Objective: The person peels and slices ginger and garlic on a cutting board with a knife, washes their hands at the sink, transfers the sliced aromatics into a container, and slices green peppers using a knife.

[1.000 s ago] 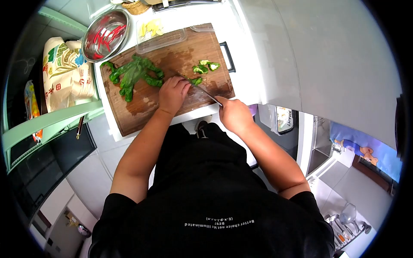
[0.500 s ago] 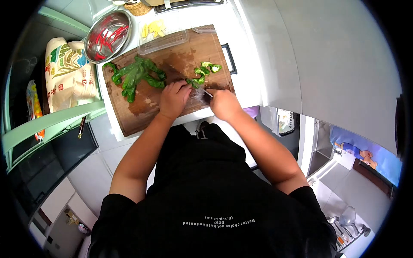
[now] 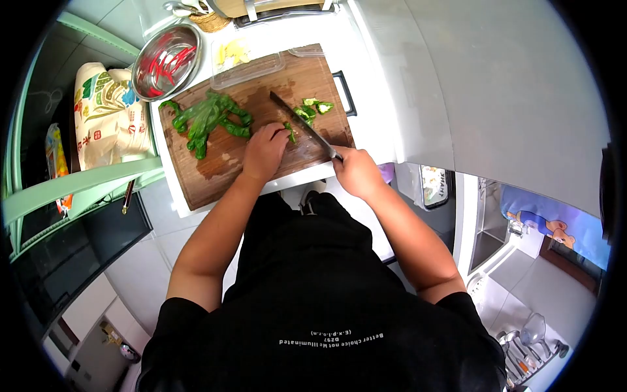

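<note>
My right hand (image 3: pixel 358 172) is closed round the handle of a kitchen knife (image 3: pixel 305 125), whose long blade points up and left across the wooden cutting board (image 3: pixel 215 171). Curled fingers of my left hand (image 3: pixel 266 151) press a green pepper (image 3: pixel 290 132) against the board, left of the blade; most of the pepper is hidden under them. Cut green pepper pieces (image 3: pixel 318 106) lie just beyond the knife. Several whole green peppers (image 3: pixel 208 121) are heaped on the board's left half.
A steel bowl (image 3: pixel 140 73) with red strips stands behind the board's left corner. Beside it, a clear plastic tray (image 3: pixel 251 73) holds pale yellow slices and overlaps the board's far edge. A black handle (image 3: pixel 345 93) sits off the right side. A printed sack (image 3: pixel 108 121) rests at left.
The knife has swung from nearly hidden edge-on to lying diagonally in plain view. My right hand has shifted slightly right and toward me; my left hand stays on the pepper.
</note>
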Tool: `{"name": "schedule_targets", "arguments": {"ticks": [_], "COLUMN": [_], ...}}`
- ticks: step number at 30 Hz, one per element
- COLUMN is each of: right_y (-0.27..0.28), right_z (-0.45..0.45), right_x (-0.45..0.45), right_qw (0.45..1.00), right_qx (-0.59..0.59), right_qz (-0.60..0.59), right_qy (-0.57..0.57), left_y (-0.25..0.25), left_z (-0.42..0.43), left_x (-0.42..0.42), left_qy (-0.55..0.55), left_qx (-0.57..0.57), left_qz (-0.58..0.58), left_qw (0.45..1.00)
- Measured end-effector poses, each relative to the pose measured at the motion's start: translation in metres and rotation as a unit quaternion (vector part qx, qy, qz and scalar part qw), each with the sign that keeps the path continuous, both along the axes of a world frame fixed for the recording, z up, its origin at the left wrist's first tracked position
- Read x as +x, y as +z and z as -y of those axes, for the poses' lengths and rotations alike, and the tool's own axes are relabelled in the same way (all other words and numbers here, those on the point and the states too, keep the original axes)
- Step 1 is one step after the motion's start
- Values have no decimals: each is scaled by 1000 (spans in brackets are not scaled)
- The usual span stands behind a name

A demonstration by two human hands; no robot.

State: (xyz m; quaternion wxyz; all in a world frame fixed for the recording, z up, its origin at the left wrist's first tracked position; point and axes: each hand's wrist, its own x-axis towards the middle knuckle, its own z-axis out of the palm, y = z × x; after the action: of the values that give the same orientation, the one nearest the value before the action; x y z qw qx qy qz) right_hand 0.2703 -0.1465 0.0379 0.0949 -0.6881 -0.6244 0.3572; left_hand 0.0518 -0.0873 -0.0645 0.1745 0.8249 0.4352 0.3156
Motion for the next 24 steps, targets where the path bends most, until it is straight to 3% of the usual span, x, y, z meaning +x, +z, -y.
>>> {"name": "schedule_targets", "arguments": {"ticks": [6,9,10,13,17,19,24], "right_y": [-2,-5,-8,-12,-11,-12,-8], "right_z": [-3,-14,-12,-5,-3,-9,-28], "right_x": [34,50,52,53,31,16,-25], "right_qw": [989,950,928,913,910,935,974], "right_qx": [51,-114,-110,-117,-142,-145,-135], "right_qz": [-85,-168,-232,-253,-285,-241,-142], "right_qy": [-111,-236,-271,-298,-266,-216,-115], "left_y": [-1,10,14,27,50,54,49], "left_z": [-30,-33,-33,-22,-22,-25,-36], "left_x": [20,25,24,14,-19,-47,-105], "left_qy": [14,44,38,18,32,74,-22], "left_qx": [-46,-44,-51,-65,-32,-34,-41], "left_qz": [7,43,55,74,45,8,-152], "left_qw": [999,997,996,995,998,997,987]}}
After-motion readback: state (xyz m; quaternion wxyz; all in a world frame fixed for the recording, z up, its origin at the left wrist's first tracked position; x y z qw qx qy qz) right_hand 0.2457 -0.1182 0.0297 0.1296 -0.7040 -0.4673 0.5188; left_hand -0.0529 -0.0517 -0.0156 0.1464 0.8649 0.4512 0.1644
